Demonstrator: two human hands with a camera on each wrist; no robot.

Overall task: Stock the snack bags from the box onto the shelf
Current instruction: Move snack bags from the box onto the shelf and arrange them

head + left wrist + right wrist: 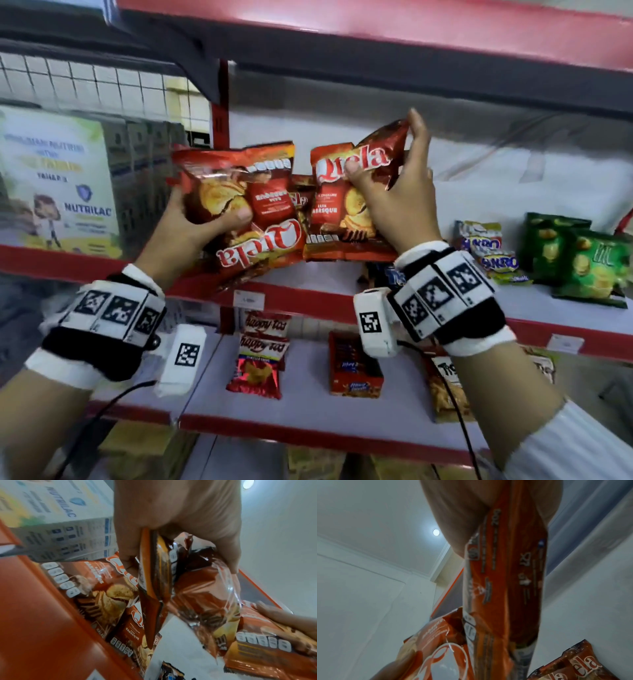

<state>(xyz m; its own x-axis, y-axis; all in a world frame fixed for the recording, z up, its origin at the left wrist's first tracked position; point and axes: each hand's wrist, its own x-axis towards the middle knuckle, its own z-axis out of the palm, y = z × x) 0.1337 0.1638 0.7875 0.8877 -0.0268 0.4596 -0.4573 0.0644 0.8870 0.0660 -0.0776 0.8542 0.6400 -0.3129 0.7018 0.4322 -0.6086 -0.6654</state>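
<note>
Two red Qtela snack bags are held up at the middle shelf [308, 303]. My left hand [202, 219] grips an upside-down Qtela bag [239, 205], thumb across its front; the left wrist view shows that bag [154, 574] edge-on between thumb and fingers. My right hand [394, 192] pinches the top of an upright Qtela bag [346, 202], thumb on the logo; in the right wrist view that bag [503, 581] hangs from the hand. More Qtela bags [96, 588] lie on the shelf under and behind them. The box is out of view.
A Nutrilac carton [58, 178] stands at the shelf's left. Small purple-and-yellow packs [486, 250] and green chip bags [582, 260] sit to the right. The lower shelf [308, 431] carries Happy Tos bags [260, 363], a red box [354, 366] and other snacks.
</note>
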